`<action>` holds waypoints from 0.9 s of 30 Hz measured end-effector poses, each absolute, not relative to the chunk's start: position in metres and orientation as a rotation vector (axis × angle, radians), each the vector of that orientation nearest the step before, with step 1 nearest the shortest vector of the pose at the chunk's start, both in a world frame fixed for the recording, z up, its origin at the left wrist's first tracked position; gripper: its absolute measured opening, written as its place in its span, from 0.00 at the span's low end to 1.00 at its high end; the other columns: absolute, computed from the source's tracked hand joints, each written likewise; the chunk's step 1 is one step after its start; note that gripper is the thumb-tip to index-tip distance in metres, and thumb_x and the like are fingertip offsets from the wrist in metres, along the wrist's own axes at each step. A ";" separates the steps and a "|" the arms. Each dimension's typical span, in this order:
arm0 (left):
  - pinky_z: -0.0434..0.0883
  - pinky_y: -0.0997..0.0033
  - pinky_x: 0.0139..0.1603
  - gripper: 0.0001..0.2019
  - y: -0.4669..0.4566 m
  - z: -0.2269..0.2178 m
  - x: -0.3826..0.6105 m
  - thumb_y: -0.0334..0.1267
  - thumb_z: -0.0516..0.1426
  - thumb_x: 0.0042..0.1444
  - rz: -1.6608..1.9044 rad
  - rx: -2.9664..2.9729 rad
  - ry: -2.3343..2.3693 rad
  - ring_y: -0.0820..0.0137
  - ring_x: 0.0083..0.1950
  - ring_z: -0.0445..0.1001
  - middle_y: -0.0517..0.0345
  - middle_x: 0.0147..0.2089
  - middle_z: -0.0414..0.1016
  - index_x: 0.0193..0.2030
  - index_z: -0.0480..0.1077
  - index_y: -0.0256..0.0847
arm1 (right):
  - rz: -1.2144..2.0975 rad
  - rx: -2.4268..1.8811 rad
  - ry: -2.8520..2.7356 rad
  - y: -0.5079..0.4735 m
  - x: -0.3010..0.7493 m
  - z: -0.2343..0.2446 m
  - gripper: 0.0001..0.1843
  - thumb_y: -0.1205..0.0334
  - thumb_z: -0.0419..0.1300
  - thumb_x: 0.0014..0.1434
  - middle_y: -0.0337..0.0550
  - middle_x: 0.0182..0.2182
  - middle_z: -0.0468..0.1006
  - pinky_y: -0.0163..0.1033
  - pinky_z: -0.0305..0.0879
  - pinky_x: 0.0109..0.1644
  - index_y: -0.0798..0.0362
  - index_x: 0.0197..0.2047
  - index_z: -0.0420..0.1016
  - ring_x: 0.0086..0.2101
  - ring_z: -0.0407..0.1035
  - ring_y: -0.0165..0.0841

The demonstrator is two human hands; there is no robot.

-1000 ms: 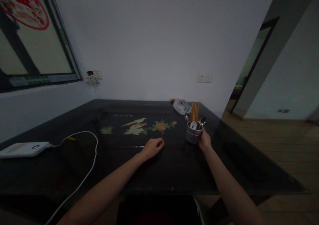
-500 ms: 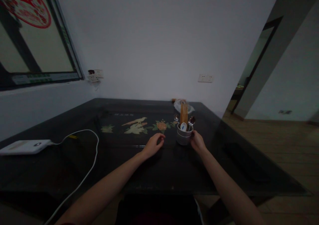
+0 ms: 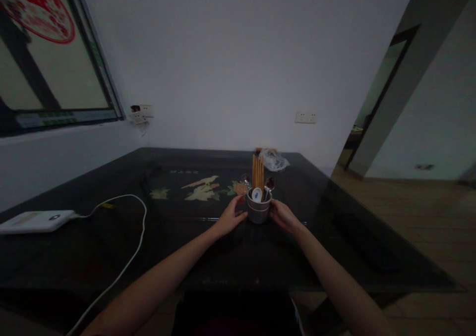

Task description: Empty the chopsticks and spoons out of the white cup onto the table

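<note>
I see the utensil cup [image 3: 258, 215] just past twelve o'clock, propping chopsticks [image 3: 258, 171] upright. The half-curled right hand [image 3: 284, 214] grips its three-o'clock side, presumably for steadiness; the left hand [image 3: 230, 219] gapes at nine, contact unclear in dimness.

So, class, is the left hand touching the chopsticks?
Apart: the head view shows the left hand outside the grey pot and the chopsticks rising inside it, a visible gap between.

A glossy dark table [image 3: 282, 261] with a bird-and-flower design [image 3: 203, 192] spans the lower frame. On it, a grey cup [image 3: 258, 213] stands upright just right of center, with a clear plastic bag [image 3: 274, 161] beyond. A white device [image 3: 37, 222] and cable [image 3: 143, 222] lie at left, a dark flat object [image 3: 366, 242] at lower right.
</note>
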State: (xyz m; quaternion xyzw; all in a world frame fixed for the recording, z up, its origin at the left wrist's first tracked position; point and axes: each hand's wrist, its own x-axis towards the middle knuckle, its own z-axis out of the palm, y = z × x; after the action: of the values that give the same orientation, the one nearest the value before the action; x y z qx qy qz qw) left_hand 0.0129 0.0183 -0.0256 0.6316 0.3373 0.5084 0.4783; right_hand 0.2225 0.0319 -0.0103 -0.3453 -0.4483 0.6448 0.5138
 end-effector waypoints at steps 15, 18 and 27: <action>0.59 0.58 0.63 0.26 0.005 -0.001 0.015 0.28 0.57 0.46 1.224 1.140 0.641 0.61 0.63 0.62 0.49 0.61 0.65 0.55 0.65 0.42 | 1.612 -0.711 -1.341 0.008 0.215 0.016 0.21 0.69 0.58 0.43 0.44 0.45 0.78 0.44 0.62 0.57 0.51 0.43 0.75 0.49 0.69 0.39; 0.60 0.59 0.62 0.28 0.004 0.000 0.014 0.27 0.56 0.45 1.205 1.175 0.650 0.61 0.63 0.62 0.49 0.61 0.65 0.56 0.64 0.42 | 1.576 -0.695 -1.428 0.010 0.224 0.016 0.30 0.72 0.64 0.40 0.45 0.53 0.73 0.47 0.58 0.60 0.49 0.50 0.72 0.54 0.65 0.40; 0.60 0.56 0.62 0.30 0.008 -0.005 0.014 0.26 0.57 0.41 1.192 1.151 0.672 0.59 0.63 0.62 0.47 0.61 0.65 0.55 0.63 0.40 | 1.422 -0.746 -1.640 0.017 0.221 0.001 0.42 0.69 0.73 0.34 0.51 0.57 0.68 0.53 0.54 0.63 0.52 0.55 0.65 0.56 0.63 0.42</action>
State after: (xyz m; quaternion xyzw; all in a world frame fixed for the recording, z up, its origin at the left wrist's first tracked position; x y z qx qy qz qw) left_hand 0.0136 0.0083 -0.0048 0.5018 0.2932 0.5196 0.6263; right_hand 0.2205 0.0172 0.0007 -0.2963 -0.6514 0.5650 0.4107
